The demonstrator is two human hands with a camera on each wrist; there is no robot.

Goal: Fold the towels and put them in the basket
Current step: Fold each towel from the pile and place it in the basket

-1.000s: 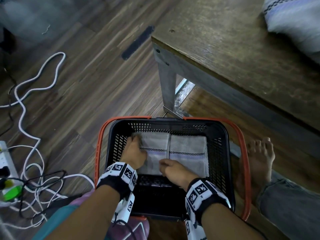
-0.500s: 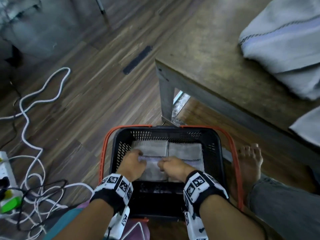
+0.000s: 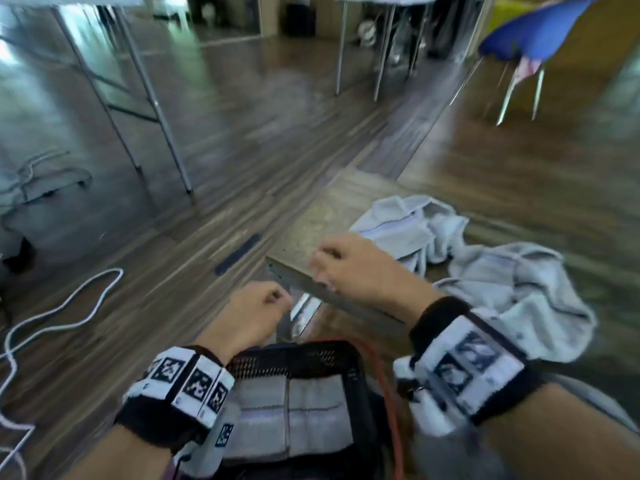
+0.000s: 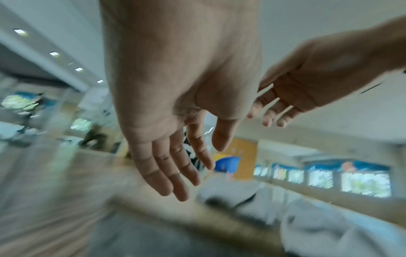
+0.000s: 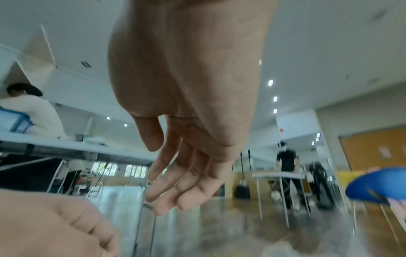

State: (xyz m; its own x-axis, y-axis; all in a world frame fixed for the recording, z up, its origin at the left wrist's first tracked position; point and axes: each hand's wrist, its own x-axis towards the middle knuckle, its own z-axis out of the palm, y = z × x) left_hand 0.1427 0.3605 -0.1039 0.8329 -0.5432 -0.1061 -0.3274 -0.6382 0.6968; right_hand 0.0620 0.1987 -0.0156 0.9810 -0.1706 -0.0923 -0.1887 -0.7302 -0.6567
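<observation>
table (image 3: 313,220) near edge: bare wood, open to reach
far right: crumpled towels (image 3: 485,271) cover the top

I see: towels (image 3: 512,299) soft grey terry cloth; basket (image 3: 360,386) black plastic mesh; table (image 3: 318,216) worn matt wood; floor (image 3: 242,140) glossy wood.

dark wood plank floor (image 3: 242,140), metal-legged tables (image 3: 152,109), blue chair (image 3: 533,26); recessed ceiling lights (image 4: 54,53)

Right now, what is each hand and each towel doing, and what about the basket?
Left hand: empty, fingers relaxed, above the basket.
Right hand: empty, fingers relaxed.
Two folded grey towels: flat, side by side in the basket.
Black mesh basket with orange handles: on the floor.
Crumpled grey towels: unfolded on the low wooden table.
</observation>
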